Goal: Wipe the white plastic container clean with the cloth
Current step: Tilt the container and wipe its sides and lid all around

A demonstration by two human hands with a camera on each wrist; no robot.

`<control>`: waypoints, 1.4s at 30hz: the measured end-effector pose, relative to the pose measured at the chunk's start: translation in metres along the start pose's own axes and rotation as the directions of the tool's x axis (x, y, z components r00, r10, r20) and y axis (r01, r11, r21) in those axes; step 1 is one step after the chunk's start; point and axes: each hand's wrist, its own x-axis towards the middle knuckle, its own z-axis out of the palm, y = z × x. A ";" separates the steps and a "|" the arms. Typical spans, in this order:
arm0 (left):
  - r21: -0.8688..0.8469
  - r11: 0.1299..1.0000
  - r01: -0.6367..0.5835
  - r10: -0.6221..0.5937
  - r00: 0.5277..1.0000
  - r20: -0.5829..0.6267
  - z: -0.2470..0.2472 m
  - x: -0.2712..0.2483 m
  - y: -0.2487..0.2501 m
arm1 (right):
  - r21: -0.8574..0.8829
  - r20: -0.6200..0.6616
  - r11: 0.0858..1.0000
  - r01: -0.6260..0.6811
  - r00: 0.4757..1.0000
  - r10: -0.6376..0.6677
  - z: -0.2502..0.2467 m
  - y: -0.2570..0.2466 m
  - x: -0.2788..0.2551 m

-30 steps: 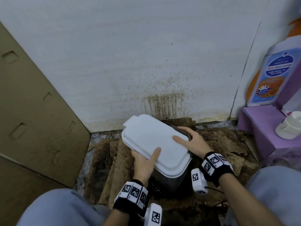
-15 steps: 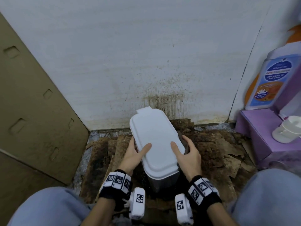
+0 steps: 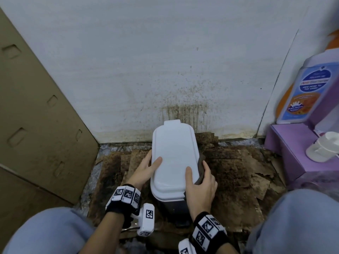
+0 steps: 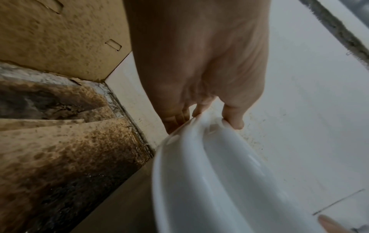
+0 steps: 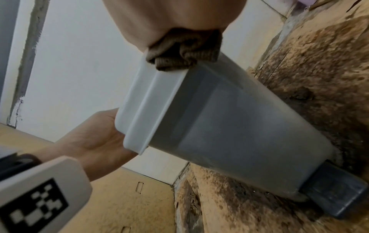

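The white plastic container (image 3: 174,153), a lidded bin with a dark foot pedal (image 5: 335,192), stands on stained cardboard with its long side pointing at the wall. My left hand (image 3: 145,166) grips the lid's left edge, thumb on top and fingers under the rim (image 4: 199,119). My right hand (image 3: 200,183) holds a bunched brown cloth (image 3: 201,162) against the container's right side just under the lid, thumb resting on the lid. In the right wrist view the cloth (image 5: 185,50) sits pressed at the container's (image 5: 219,118) upper corner.
A stained white wall (image 3: 165,61) is close behind the container. A brown cardboard panel (image 3: 36,125) leans at the left. At the right a purple box (image 3: 293,153) carries a soap bottle (image 3: 308,92) and a white cup (image 3: 324,147). The floor is dirty cardboard sheets (image 3: 238,180).
The container has turned from a slant to lie straight toward the wall. Both hands have slid to its two sides, the right one taking the cloth down to the right flank.
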 end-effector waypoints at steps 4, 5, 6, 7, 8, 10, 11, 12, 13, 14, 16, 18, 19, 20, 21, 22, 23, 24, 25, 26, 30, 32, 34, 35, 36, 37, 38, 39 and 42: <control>0.072 0.997 -0.005 0.008 0.999 -0.044 0.001 0.000 -0.005 | -0.021 0.015 0.997 0.069 0.998 -0.068 -0.001 0.006 0.000; 0.090 0.996 -0.020 0.025 0.998 -0.056 0.003 0.000 -0.005 | -0.015 0.031 0.997 0.078 0.996 -0.078 -0.002 0.006 0.001; 0.103 0.994 -0.038 0.045 0.997 -0.061 0.005 -0.002 -0.004 | -0.008 0.049 0.997 0.083 0.995 -0.083 -0.003 0.007 0.001; 0.119 0.991 -0.063 0.072 0.994 -0.076 0.008 -0.002 -0.004 | 0.000 0.066 0.996 0.085 0.994 -0.085 -0.005 0.006 0.001; 0.154 0.986 -0.067 0.082 0.992 -0.094 0.010 -0.001 -0.006 | 0.009 0.081 0.996 0.084 0.993 -0.085 -0.006 0.005 0.002; 0.221 0.974 -0.052 0.081 0.989 -0.127 0.009 0.006 -0.017 | 0.030 0.114 0.997 0.077 0.990 -0.080 -0.010 0.002 0.006; 0.255 0.966 -0.027 0.067 0.987 -0.147 0.008 0.013 -0.026 | 0.037 0.133 0.997 0.075 0.988 -0.079 -0.012 0.000 0.008; 0.294 0.956 -0.004 0.054 0.985 -0.163 0.007 0.016 -0.029 | 0.040 0.151 0.996 0.075 0.985 -0.080 -0.016 -0.002 0.010; 0.327 0.945 0.005 0.054 0.984 -0.170 0.009 0.011 -0.024 | 0.042 0.173 0.996 0.081 0.981 -0.087 -0.019 -0.005 0.012; 0.362 0.932 0.018 0.056 0.979 -0.194 0.013 0.005 -0.015 | 0.042 0.198 0.994 0.099 0.975 -0.105 -0.022 -0.007 0.014; 0.434 0.901 0.023 0.087 0.969 -0.232 0.019 -0.007 -0.004 | 0.043 0.254 0.985 0.170 0.951 -0.175 -0.026 -0.011 0.018; 0.466 0.885 0.013 0.120 0.959 -0.255 0.019 -0.007 -0.004 | 0.025 0.286 0.960 0.277 0.919 -0.273 -0.026 -0.015 0.023; 0.465 0.885 0.010 0.130 0.955 -0.268 0.019 -0.007 -0.003 | -0.003 0.292 0.939 0.345 0.898 -0.329 -0.025 -0.016 0.027; 0.452 0.892 0.012 0.132 0.949 -0.287 0.020 -0.008 -0.001 | -0.040 0.304 0.906 0.421 0.869 -0.390 -0.023 -0.019 0.030; 0.427 0.904 0.010 0.135 0.942 -0.308 0.020 -0.008 0.000 | -0.081 0.332 0.862 0.501 0.829 -0.451 -0.022 -0.021 0.034; 0.399 0.917 -0.007 0.148 0.934 -0.324 0.020 -0.008 0.002 | -0.125 0.382 0.799 0.589 0.771 -0.509 -0.020 -0.025 0.038; 0.381 0.924 -0.031 0.170 0.926 -0.337 0.019 -0.008 0.003 | -0.164 0.455 0.714 0.681 0.694 -0.558 -0.018 -0.028 0.041; 0.367 0.929 -0.049 0.186 0.919 -0.348 0.019 -0.008 0.005 | -0.183 0.546 0.617 0.766 0.600 -0.584 -0.015 -0.032 0.044; 0.344 0.937 -0.064 0.194 0.914 -0.357 0.018 -0.007 0.005 | -0.180 0.636 0.525 0.832 0.506 -0.583 -0.012 -0.036 0.046; 0.322 0.944 -0.076 0.198 0.909 -0.366 0.016 -0.005 0.005 | -0.167 0.709 0.454 0.875 0.427 -0.562 -0.009 -0.040 0.048; 0.275 0.957 -0.091 0.195 0.905 -0.379 0.010 -0.002 0.001 | -0.119 0.845 0.330 0.936 0.270 -0.461 -0.004 -0.050 0.057; 0.264 0.957 -0.116 0.211 0.907 -0.365 0.008 -0.002 -0.001 | -0.101 0.894 0.243 0.965 0.195 -0.403 -0.005 -0.050 0.064; 0.268 0.953 -0.142 0.235 0.906 -0.353 0.007 -0.003 -0.001 | -0.120 0.910 0.100 0.988 0.150 -0.387 -0.007 -0.048 0.071; 0.272 0.951 -0.147 0.239 0.907 -0.346 0.006 -0.004 -0.001 | -0.136 0.903 0.045 0.990 0.142 -0.405 -0.009 -0.047 0.073; 0.279 0.949 -0.149 0.243 0.909 -0.340 0.007 -0.004 0.000 | -0.161 0.891 0.029 0.987 0.158 -0.426 -0.012 -0.046 0.071; 0.285 0.947 -0.149 0.244 0.911 -0.333 0.007 -0.005 0.000 | -0.189 0.876 0.064 0.980 0.198 -0.440 -0.017 -0.046 0.069; 0.289 0.946 -0.144 0.240 0.913 -0.330 0.008 -0.004 0.000 | -0.222 0.858 0.153 0.963 0.267 -0.439 -0.021 -0.044 0.065; 0.290 0.947 -0.137 0.233 0.914 -0.331 0.008 -0.003 0.000 | -0.256 0.831 0.288 0.923 0.362 -0.423 -0.026 -0.044 0.060; 0.320 0.943 -0.089 0.199 0.922 -0.331 0.011 -0.002 0.002 | -0.316 0.668 0.642 0.699 0.644 -0.372 -0.041 -0.040 0.050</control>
